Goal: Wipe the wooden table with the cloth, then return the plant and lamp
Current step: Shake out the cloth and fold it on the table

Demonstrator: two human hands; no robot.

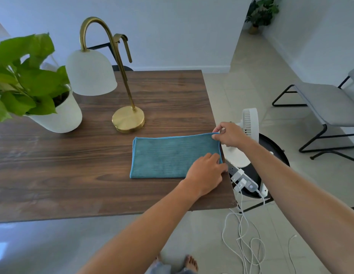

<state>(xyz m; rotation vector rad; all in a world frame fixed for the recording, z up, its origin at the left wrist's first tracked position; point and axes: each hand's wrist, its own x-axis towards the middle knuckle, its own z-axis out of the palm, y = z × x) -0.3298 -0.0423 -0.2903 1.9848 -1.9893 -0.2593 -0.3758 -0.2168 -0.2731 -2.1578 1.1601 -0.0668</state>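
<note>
A folded teal cloth [166,157] lies flat near the right edge of the dark wooden table [73,175]. My left hand [206,171] grips the cloth's near right corner. My right hand [230,135] pinches its far right corner between thumb and fingers. Behind the cloth stands a brass lamp [128,119] with a white bell shade. At the far left sits a green plant in a white pot [57,115].
Off the table's right edge a white fan [249,123] stands on a round black side table [275,153], with a power strip [243,180] and white cables trailing to the floor. A grey chair [326,107] stands further right. My bare feet show below.
</note>
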